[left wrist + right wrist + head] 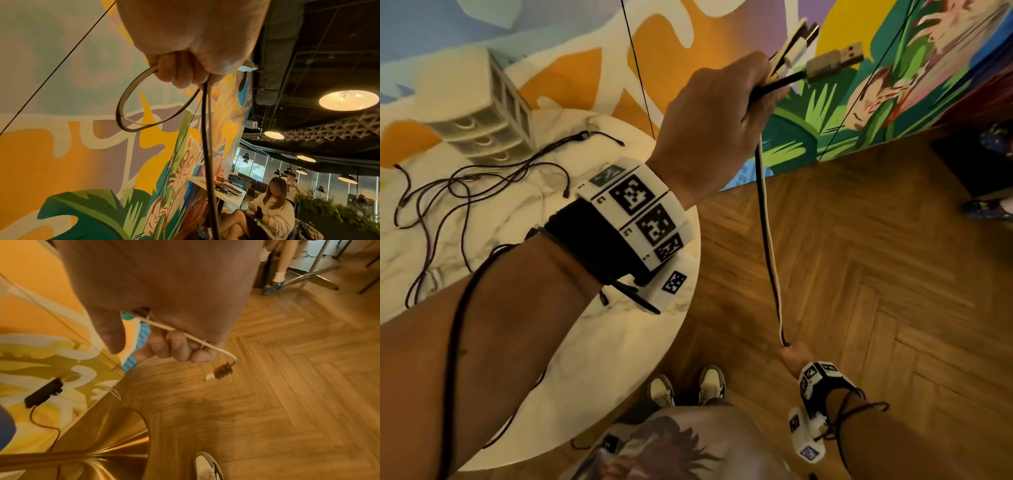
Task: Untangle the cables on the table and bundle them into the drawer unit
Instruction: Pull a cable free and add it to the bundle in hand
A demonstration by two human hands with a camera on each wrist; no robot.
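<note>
My left hand [722, 102] is raised high to the right of the table and grips a black cable and a white cable [768, 240]. Their USB plugs [835, 63] stick out above the fist. Both strands hang straight down to my right hand [794, 353], held low over the floor. In the left wrist view the fist [195, 65] holds a short loop [139, 105] and the hanging strands [207, 146]. In the right wrist view the fingers [174, 350] curl round the white cable [205, 344], its plug end [222, 369] dangling. A tangle of dark cables [465, 192] lies on the marble table [619, 342] in front of the white drawer unit [479, 113].
The round table edge [688, 274] is just left of the hanging cables. Herringbone wood floor [876, 308] lies below, with my shoes [688, 387] near the table. A painted mural wall [893, 85] stands behind. A seated person [273, 211] is at the right.
</note>
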